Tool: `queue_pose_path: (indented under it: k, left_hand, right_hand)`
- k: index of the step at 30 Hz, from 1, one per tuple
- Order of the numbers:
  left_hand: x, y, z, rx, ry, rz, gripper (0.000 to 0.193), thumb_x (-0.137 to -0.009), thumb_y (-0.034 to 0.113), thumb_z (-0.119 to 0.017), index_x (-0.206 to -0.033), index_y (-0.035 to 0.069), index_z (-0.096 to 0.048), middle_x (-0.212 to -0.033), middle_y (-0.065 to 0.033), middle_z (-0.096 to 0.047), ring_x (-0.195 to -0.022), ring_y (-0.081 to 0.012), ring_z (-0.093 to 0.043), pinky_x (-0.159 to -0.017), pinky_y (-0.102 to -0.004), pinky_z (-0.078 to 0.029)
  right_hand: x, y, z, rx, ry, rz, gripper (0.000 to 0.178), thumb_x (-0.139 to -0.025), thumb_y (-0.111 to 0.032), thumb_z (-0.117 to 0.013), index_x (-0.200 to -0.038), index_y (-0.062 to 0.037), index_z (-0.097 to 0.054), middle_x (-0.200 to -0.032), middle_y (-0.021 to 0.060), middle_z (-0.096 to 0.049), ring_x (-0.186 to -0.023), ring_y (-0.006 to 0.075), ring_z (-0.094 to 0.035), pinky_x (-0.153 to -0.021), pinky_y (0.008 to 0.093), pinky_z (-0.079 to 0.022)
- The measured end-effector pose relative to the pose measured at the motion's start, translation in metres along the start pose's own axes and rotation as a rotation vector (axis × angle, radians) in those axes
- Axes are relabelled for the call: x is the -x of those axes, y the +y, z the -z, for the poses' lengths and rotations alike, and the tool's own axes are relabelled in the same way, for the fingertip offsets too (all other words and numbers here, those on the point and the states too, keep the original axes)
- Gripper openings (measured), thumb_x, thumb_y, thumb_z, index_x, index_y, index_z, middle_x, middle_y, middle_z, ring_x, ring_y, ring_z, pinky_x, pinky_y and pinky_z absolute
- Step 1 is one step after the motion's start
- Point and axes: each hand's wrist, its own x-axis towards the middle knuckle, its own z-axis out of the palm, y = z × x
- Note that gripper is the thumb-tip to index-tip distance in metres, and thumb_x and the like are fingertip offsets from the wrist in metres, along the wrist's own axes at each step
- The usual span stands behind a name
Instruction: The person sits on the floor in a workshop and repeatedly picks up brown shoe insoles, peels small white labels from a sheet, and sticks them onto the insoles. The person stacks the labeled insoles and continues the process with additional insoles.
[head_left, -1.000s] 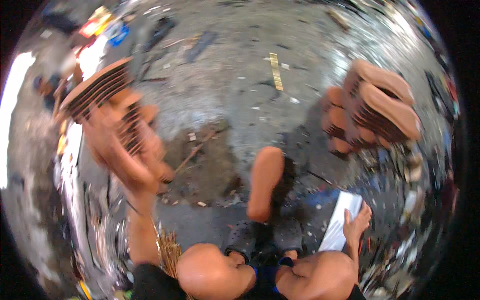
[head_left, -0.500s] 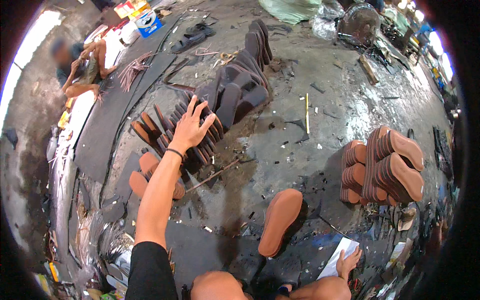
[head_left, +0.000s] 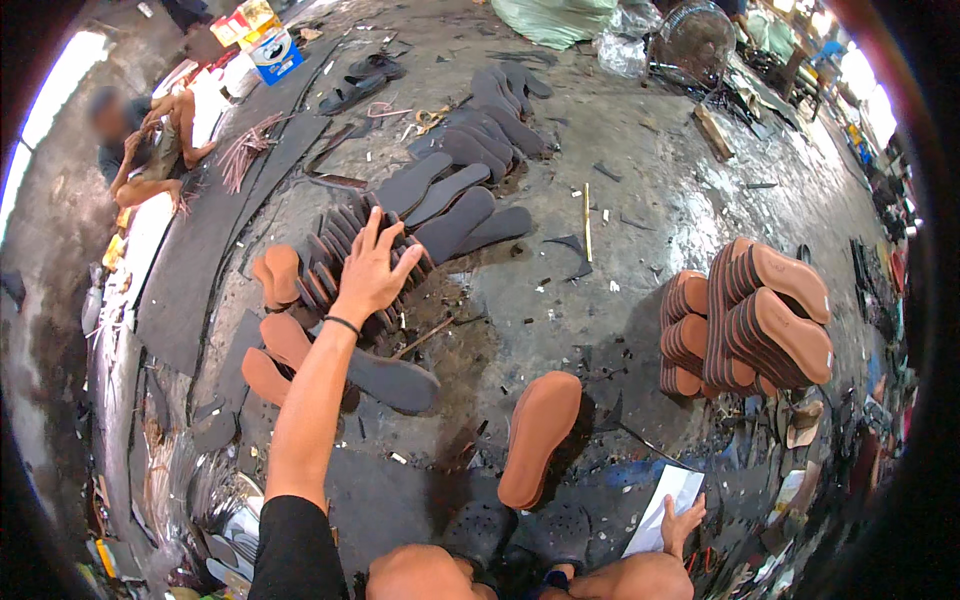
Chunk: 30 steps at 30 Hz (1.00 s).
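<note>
My left hand (head_left: 372, 270) lies with spread fingers on a row of shoe soles (head_left: 338, 242) that lean edge to edge; it grips none of them. Dark soles (head_left: 465, 220) lie fanned out beyond the fingertips. Beside the wrist are brown soles (head_left: 284, 340) and a dark sole (head_left: 398, 383) lying flat. At the lower right, my right hand (head_left: 682, 522) holds a white sheet (head_left: 660, 508) by its edge, the grip partly hidden. Between my arms a brown sole (head_left: 540, 435) rests on the floor, seemingly on top of another.
Stacked brown soles (head_left: 770, 315) stand at the right. A fan (head_left: 695, 42) and a pale green sack (head_left: 555, 20) are at the back. Another person (head_left: 150, 145) sits at the far left. A wooden block (head_left: 713, 133) and scraps litter the floor.
The dark soles beyond my left hand have toppled and spread flatter. Soles left of the hand have shifted, and a dark one now lies by my wrist. The whole view has shifted slightly.
</note>
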Motion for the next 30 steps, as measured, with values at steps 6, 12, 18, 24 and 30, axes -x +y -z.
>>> queue_pose_path:
  k: [6,12,18,24,30]
  left_hand:
    - [-0.011,0.031,-0.034,0.047,-0.036,0.063,0.074,-0.092,0.062,-0.051,-0.141,0.007,-0.047,-0.16,-0.0197,-0.018,-0.142,-0.0403,-0.03,-0.114,-0.0461,-0.03]
    - [-0.007,0.054,-0.076,0.028,-0.194,0.2,0.103,-0.084,0.077,-0.048,-0.153,0.004,-0.025,-0.159,-0.0261,-0.012,-0.144,-0.0433,-0.023,-0.114,-0.0496,-0.028]
    - [0.013,0.062,-0.111,0.064,-0.303,0.247,0.108,-0.082,0.079,-0.049,-0.154,0.005,-0.02,-0.16,-0.0263,-0.011,-0.146,-0.0448,-0.016,-0.115,-0.0532,-0.025]
    - [0.083,0.077,-0.093,0.111,-0.18,-0.08,0.082,-0.09,0.053,-0.06,-0.146,-0.002,-0.034,-0.152,-0.0283,-0.031,-0.143,-0.045,-0.025,-0.114,-0.0521,-0.027]
    - [0.214,0.14,-0.055,1.527,-0.779,0.336,0.063,-0.102,0.047,-0.045,-0.145,0.001,-0.039,-0.142,-0.0161,-0.049,-0.134,-0.0284,-0.043,-0.112,-0.0422,-0.033]
  right_hand:
    - [-0.005,-0.002,0.009,-0.027,-0.019,-0.03,0.092,-0.076,-0.038,-0.079,-0.142,0.0065,-0.033,-0.132,0.0287,-0.044,-0.125,0.0456,-0.04,-0.108,0.0519,-0.028]
    - [0.0,-0.015,0.013,-0.028,-0.075,-0.061,0.088,-0.077,-0.036,-0.079,-0.141,0.0061,-0.035,-0.132,0.0277,-0.044,-0.124,0.0436,-0.041,-0.107,0.0519,-0.028]
    - [0.004,-0.001,0.0,-0.076,0.06,0.097,0.056,-0.084,-0.023,-0.071,-0.128,0.0035,-0.05,-0.115,0.0216,-0.056,-0.113,0.0388,-0.051,-0.1,0.047,-0.036]
    - [0.001,-0.103,0.059,-0.322,0.028,0.438,0.014,-0.089,-0.007,-0.06,-0.099,0.0021,-0.06,-0.094,0.0176,-0.059,-0.086,0.0342,-0.058,-0.081,0.0403,-0.046]
    - [0.023,-0.272,0.087,-0.445,0.216,1.334,0.034,-0.07,-0.005,-0.068,-0.103,-0.012,-0.07,-0.093,0.0017,-0.06,-0.091,0.0231,-0.059,-0.078,0.0393,-0.048]
